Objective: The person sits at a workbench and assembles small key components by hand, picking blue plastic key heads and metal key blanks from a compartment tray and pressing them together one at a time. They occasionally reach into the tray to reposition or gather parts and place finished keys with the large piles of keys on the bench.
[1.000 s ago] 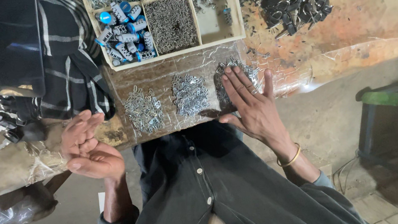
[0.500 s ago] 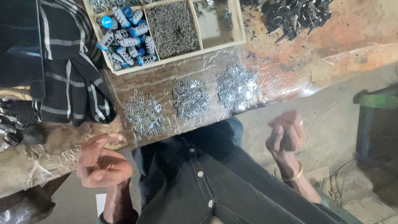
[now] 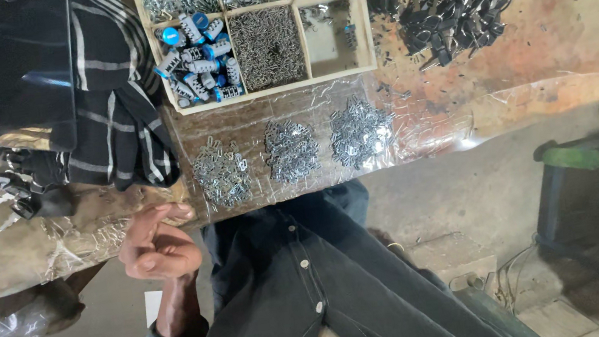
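Clips (image 3: 222, 173), three small heaps of them, sit in a row on the plastic-covered table (image 3: 552, 53) near its front edge. Left hand (image 3: 158, 247) is just below and left of the leftmost heap, off the table edge, fingers curled loosely together, not touching any clips, can't tell if it's holding anything. Right hand isn't in view. Behind the heaps there's a wooden tray (image 3: 366, 31) with compartments, and a striped cloth (image 3: 110, 115) to its left.

A worn brown workbench (image 3: 573, 43) fills twelve o'clock; grey concrete floor (image 3: 455, 195) lies below, a green-topped stool (image 3: 580, 157) at four o'clock.
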The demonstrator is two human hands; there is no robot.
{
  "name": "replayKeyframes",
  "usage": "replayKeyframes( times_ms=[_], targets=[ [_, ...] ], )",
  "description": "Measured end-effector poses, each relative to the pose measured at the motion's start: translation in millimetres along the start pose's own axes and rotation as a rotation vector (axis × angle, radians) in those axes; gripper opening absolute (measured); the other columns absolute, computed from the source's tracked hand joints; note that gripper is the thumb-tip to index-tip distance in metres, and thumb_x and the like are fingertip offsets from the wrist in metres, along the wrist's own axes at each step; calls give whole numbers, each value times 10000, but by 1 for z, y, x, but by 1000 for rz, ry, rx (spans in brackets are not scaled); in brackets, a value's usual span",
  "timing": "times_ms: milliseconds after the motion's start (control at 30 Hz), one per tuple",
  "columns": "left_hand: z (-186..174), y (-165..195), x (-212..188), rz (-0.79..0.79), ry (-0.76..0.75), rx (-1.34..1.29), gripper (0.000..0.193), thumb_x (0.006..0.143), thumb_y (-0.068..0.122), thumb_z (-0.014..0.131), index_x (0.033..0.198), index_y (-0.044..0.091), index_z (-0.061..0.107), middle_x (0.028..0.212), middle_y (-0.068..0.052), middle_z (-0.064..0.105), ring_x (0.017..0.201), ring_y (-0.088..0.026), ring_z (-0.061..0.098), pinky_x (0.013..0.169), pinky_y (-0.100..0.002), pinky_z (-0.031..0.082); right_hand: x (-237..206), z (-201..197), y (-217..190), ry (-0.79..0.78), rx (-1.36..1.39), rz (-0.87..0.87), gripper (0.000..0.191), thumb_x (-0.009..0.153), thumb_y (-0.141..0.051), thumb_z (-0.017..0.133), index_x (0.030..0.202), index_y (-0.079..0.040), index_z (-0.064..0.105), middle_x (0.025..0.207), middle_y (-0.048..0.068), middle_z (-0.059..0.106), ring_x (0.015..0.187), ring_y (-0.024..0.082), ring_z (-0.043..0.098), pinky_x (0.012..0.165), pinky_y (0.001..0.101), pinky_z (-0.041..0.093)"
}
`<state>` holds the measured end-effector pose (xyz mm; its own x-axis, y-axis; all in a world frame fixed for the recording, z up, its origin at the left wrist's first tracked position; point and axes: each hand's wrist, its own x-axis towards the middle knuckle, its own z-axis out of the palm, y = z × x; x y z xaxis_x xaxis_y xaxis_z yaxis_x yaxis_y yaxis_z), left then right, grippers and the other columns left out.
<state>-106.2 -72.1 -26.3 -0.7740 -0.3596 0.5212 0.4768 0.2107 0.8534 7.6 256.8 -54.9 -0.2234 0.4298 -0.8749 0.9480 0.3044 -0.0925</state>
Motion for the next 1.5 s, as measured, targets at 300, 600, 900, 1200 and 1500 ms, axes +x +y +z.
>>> replayKeyframes(
  times_ms=[300, 600, 900, 1200, 1500],
  targets=[
    [-2, -1, 2, -81, -60, -58, 696, 1131, 498, 340, 1113, -142, 613, 817, -245, 656, 636, -272, 630, 550, -301, 524, 0, -101, -7, 917, 228, -1076, 85, 976, -75, 721, 1002, -5, 679, 824, 90, 655, 664, 143, 558, 613, 309, 454],
    [2, 17, 45, -31, -420, 71, 701, 1141, 561, 313, 1140, -53, 653, 936, -145, 723, 754, -221, 703, 653, -297, 573, -24, -174, -186, 846, -275, -1458, 129, 965, -22, 824, 1053, -65, 740, 966, 88, 666, 845, 247, 609, 751, 368, 480],
    [39, 35, 137, 337, -780, 220, 388, 1056, 382, 588, 1143, 18, 689, 1019, -116, 724, 852, -288, 721, 765, -395, 593, 20, -177, -285, 859, -640, -1740, 198, 936, -106, 797, 1129, -87, 755, 1038, 121, 626, 969, 325, 600, 845, 413, 487],
    [132, 20, 162, 585, -920, 389, 188, 976, 235, 734, 1043, 64, 695, 1038, -64, 687, 850, -210, 691, 662, -323, 577, 18, -217, -237, 543, -155, -1279, 138, 1022, -159, 789, 1069, -56, 711, 931, 87, 697, 812, 210, 663, 728, 341, 501],
    [253, -26, 140, 541, -1090, 563, 279, 771, 122, 757, 1022, 7, 717, 1056, -144, 695, 1028, -282, 613, 712, -432, 579, 15, -186, -255, 677, -407, -1552, 240, 947, -148, 816, 1175, -86, 776, 977, 103, 720, 864, 262, 684, 766, 374, 536]
  ],
)
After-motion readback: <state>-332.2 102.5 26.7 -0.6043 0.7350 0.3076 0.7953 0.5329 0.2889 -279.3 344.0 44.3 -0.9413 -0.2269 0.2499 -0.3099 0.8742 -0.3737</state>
